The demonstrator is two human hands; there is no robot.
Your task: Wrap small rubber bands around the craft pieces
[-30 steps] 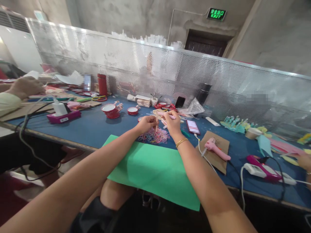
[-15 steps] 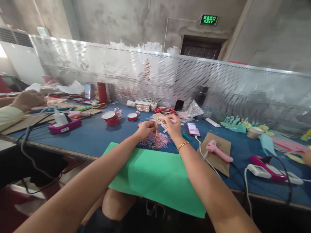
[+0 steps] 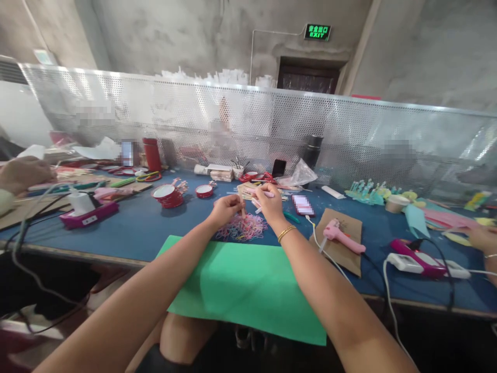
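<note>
My left hand [image 3: 228, 210] is closed on a thin flat wooden stick [image 3: 243, 206], held nearly upright. Close beside it, my right hand [image 3: 270, 205], with a gold bracelet at the wrist, is closed around a pale pink pen-like stick [image 3: 268, 194]. A second pale piece pokes out below those fingers; its kind is too small to tell. Just under both hands lies a tangled pile of thin multicoloured loops [image 3: 248, 229], like small elastic bands. A green sheet [image 3: 240, 280] spreads from the table edge over my lap, beneath my forearms.
Red ribbon rolls [image 3: 167, 197] stand to the left, near a purple power strip [image 3: 89, 215]. On the right a pink glue gun [image 3: 341, 235] rests on cardboard [image 3: 349, 264]. A phone [image 3: 303, 205] lies behind my right hand. Co-workers' hands show at both sides.
The view has turned slightly right, so the table things sit farther left. Both hands keep their hold, staying close together over the pile.
</note>
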